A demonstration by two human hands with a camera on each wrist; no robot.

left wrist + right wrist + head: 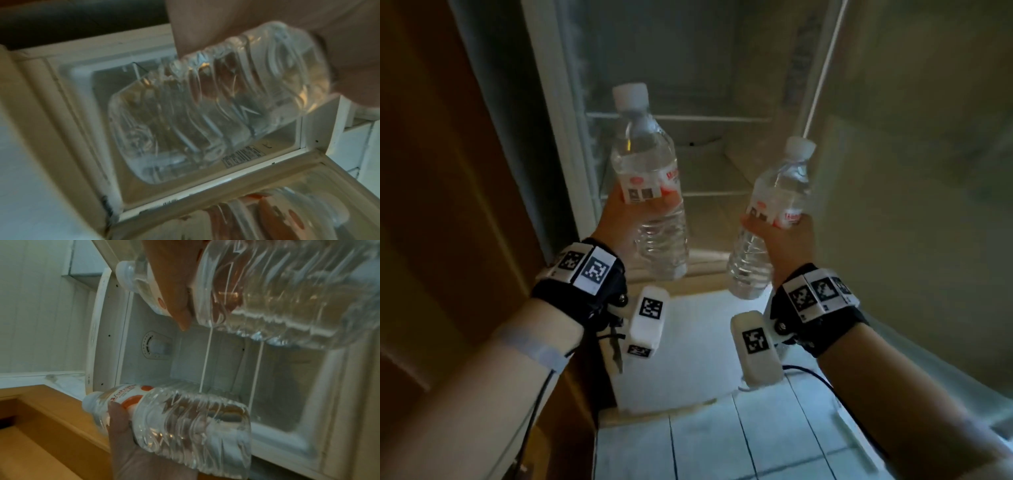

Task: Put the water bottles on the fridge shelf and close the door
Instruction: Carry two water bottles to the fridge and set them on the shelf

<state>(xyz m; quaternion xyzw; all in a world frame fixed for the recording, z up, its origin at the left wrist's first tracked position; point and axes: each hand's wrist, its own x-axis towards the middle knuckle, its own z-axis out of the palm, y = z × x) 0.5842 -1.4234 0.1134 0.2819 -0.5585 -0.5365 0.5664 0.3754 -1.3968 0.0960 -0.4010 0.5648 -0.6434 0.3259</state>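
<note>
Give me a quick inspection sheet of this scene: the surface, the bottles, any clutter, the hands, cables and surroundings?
Surface: wire fridge shelf, nothing on it.
Job's things: left bottle and right bottle, capped, held in front of the open fridge.
Clutter: nothing seen.
Grippers: left hand has its grip around the left bottle; right hand around the right bottle.
Cables: dark cable trailing over the tiled floor.
Surroundings: fridge door open at right; wooden panel at left.
</note>
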